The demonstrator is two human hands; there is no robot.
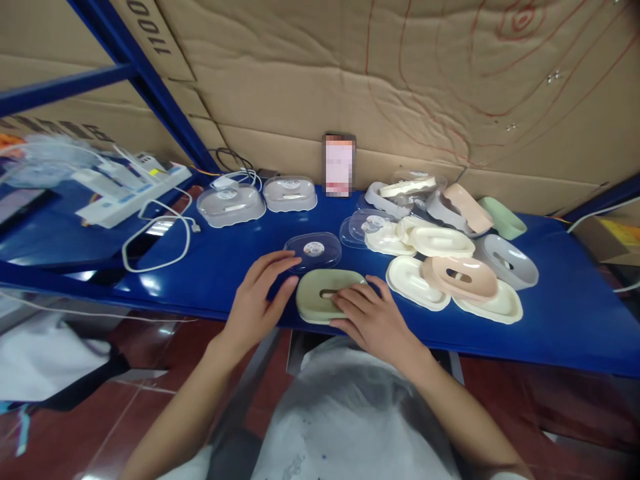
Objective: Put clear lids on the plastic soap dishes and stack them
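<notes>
- A pale green oval plastic soap dish (327, 295) lies flat at the front edge of the glossy blue bench (565, 313), its long axis running left to right along that edge and the slot in its top facing up.
- The left hand (257, 300) rests open against the dish's left end, fingers spread; the right hand (373, 320) lies open over its right end, fingertips beside the slot. Neither hand is closed around it.
- Just behind the dish sits a clear oval plastic lid (314, 251) bearing a round sticker.
- To the right, a heap of cream, pink and grey soap dishes (453, 270) crowds the bench, close to the right hand.
- Two lidded clear soap boxes (257, 200) stand near the back edge; a white power strip (133, 190) with cables lies at the back left corner.
</notes>
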